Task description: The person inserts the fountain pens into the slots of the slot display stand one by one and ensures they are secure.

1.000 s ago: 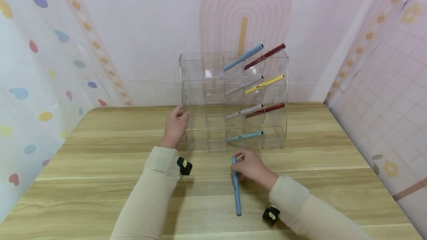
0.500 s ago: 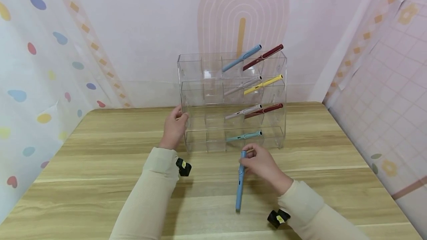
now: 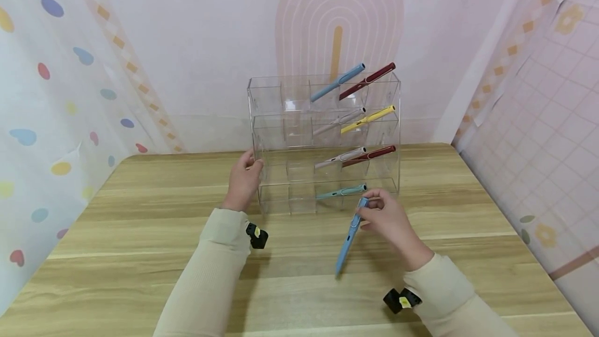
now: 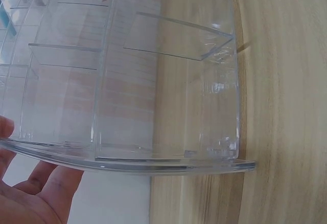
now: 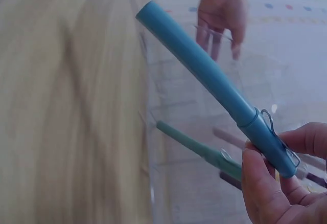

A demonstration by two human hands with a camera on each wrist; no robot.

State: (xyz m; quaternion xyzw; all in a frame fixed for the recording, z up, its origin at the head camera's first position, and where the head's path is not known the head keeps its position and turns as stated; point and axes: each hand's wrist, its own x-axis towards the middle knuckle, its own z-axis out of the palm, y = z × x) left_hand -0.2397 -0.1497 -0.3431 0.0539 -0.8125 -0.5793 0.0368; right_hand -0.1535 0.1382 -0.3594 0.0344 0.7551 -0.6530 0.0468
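A clear acrylic pen rack (image 3: 303, 205) with tiered compartments stands on the table. My left hand (image 3: 242, 181) holds its left side panel, thumb at the front edge and fingers on the outer side; the panel (image 4: 168, 166) shows edge-on in the left wrist view. In front of the rack's lower right, my right hand (image 3: 392, 218) pinches a blue fountain pen (image 3: 348, 246) by its clipped cap, between thumb and fingers. This pen (image 5: 199, 70) slants, cap end toward the rack and barrel end pointing down toward the near side. Just behind it, a teal pen (image 3: 341, 192) lies in the lowest tier.
Higher tiers hold a light blue pen (image 3: 338, 82), two dark red pens, a yellow pen (image 3: 368, 119) and two pale pens, all leaning right. The rack's two left columns show no pens. A patterned curtain (image 3: 206, 56) hangs behind the wooden table (image 3: 154, 254).
My right hand has lifted the blue pen off the table and moved right and toward the rack, tilting the pen's cap end rightward. My left hand has stayed on the rack's side.
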